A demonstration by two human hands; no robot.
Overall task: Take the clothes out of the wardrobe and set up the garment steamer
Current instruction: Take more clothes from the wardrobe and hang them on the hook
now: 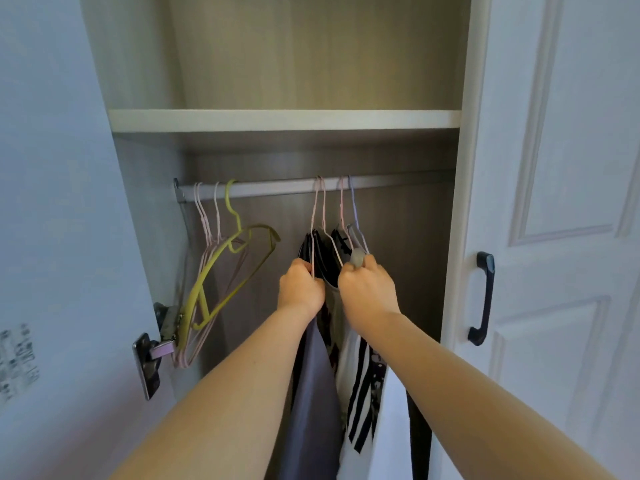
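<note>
Inside the open wardrobe a metal rail (pixel 277 188) carries several clothes on thin pink hangers (pixel 320 209) right of centre. A grey garment (pixel 311 393) hangs lowest on the left, a white one with black stripes (pixel 362 386) on the right. My left hand (pixel 299 289) grips the dark clothes and hanger at their shoulders. My right hand (pixel 369 289) grips the neighbouring hanger and grey fabric next to it. The garment steamer is not in view.
Several empty hangers, pink ones and a yellow-green one (pixel 235 265), hang at the rail's left end. A bare shelf (pixel 284 119) runs above the rail. The open door (pixel 52 237) stands on the left, a closed door with a black handle (pixel 483 299) on the right.
</note>
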